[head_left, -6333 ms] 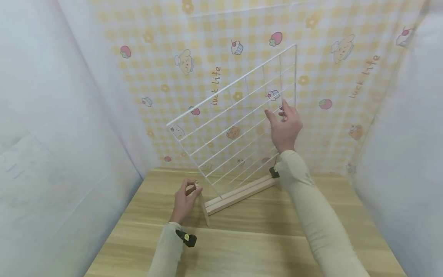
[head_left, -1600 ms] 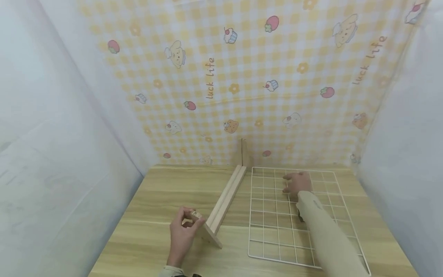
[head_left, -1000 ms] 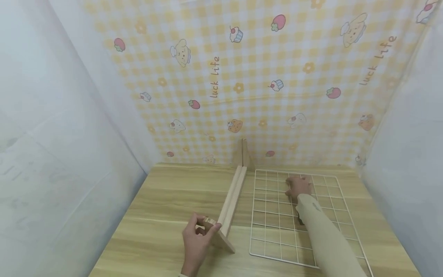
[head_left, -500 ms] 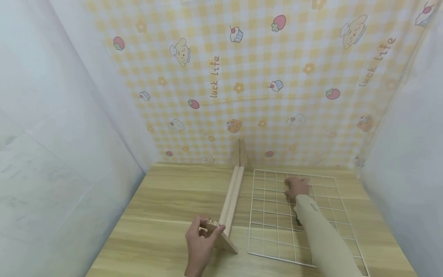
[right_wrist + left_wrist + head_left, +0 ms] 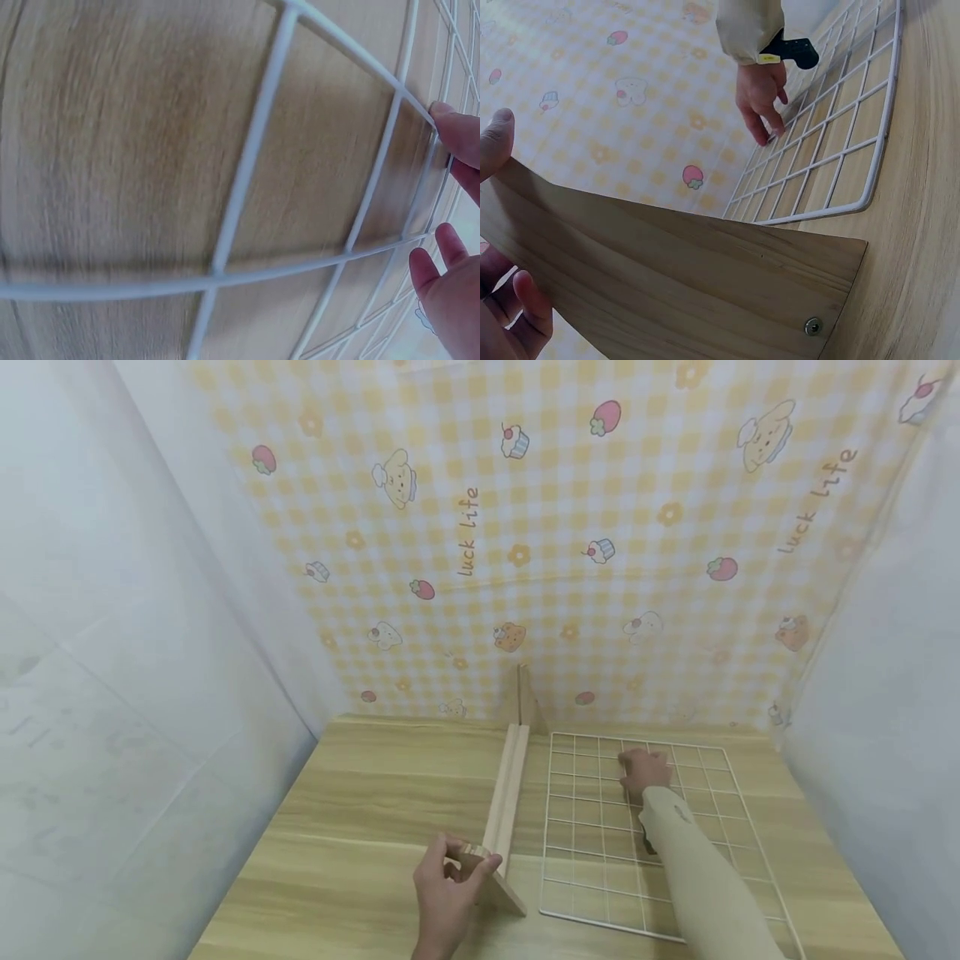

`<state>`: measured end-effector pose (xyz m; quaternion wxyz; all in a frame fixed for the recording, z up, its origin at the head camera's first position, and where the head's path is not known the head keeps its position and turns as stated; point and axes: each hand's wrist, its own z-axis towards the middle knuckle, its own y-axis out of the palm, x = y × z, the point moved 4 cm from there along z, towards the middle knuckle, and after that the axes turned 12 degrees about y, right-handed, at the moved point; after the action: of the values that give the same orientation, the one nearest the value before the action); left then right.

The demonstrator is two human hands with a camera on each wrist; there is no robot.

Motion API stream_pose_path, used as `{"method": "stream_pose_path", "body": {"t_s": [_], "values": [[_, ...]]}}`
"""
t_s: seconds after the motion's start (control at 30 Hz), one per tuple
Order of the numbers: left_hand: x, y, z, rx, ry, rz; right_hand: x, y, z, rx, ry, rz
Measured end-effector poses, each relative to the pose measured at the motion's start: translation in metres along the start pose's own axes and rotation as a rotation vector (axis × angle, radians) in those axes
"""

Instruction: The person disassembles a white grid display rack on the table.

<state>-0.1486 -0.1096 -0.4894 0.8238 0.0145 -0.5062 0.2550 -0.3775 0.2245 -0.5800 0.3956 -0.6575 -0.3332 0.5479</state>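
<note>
My left hand [image 5: 450, 893] pinches the top of the near end board [image 5: 491, 881] of a wooden stand, thumb on one side and fingers on the other. Two parallel bars [image 5: 507, 797] run from there to an upright far end board [image 5: 517, 700]. In the left wrist view the near board's wide face shows a metal screw [image 5: 814, 326]. A white wire grid [image 5: 546, 847] lies flat on the table, right of the stand. On its far part rests my right hand [image 5: 645, 770], fingers pointing down to the wires. The right wrist view shows thumb and fingers [image 5: 425, 268] spread apart at the grid.
The wooden table [image 5: 360, 810] has a yellow checked cloth [image 5: 555, 510] hanging behind it. White sheets [image 5: 135, 635] enclose both sides. The stand's far end is close to the cloth, and the grid's left edge lies near the bars.
The grid, earlier held up slanting above the stand, now lies flat on the right. The stand has turned to point away from me; lately my left hand has shifted its near end rightward.
</note>
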Motion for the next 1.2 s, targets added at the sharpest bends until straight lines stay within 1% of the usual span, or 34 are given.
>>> {"method": "stream_pose_path", "body": {"t_s": [0.13, 0.3, 0.37, 0.57, 0.63, 0.7, 0.77, 0.83, 0.93, 1.07, 1.1, 1.2], "values": [[0.004, 0.003, -0.002, 0.000, 0.015, -0.002, 0.001, 0.000, -0.001, 0.003, 0.011, -0.004], [0.016, 0.002, 0.000, 0.019, 0.077, 0.003, 0.002, -0.002, -0.002, 0.018, 0.008, -0.022], [0.020, 0.002, 0.001, 0.017, 0.090, 0.001, 0.003, -0.003, -0.003, 0.019, 0.008, -0.024], [0.025, 0.002, 0.000, -0.015, 0.075, -0.014, 0.004, -0.006, -0.005, 0.018, 0.020, -0.033], [0.025, 0.002, 0.000, -0.013, 0.077, -0.012, 0.005, -0.006, -0.006, 0.003, 0.023, -0.032], [0.026, 0.002, 0.000, -0.008, 0.092, -0.009, 0.006, -0.005, -0.006, -0.011, 0.021, -0.034], [0.026, 0.001, 0.001, -0.005, 0.098, -0.007, 0.007, -0.005, -0.006, -0.010, -0.003, -0.043], [0.024, 0.001, 0.001, -0.004, 0.107, -0.003, 0.007, -0.007, -0.006, 0.003, -0.037, -0.055], [0.015, 0.001, 0.002, -0.017, 0.138, 0.003, 0.008, -0.010, -0.004, 0.031, -0.090, -0.075], [0.002, 0.001, 0.001, -0.036, 0.189, 0.014, 0.011, -0.015, -0.005, 0.058, -0.125, -0.100], [0.001, 0.001, 0.001, -0.035, 0.194, 0.015, 0.011, -0.018, -0.007, 0.064, -0.130, -0.101], [0.001, 0.000, 0.001, -0.030, 0.174, 0.026, 0.012, -0.023, -0.014, 0.046, -0.125, -0.099]]}}
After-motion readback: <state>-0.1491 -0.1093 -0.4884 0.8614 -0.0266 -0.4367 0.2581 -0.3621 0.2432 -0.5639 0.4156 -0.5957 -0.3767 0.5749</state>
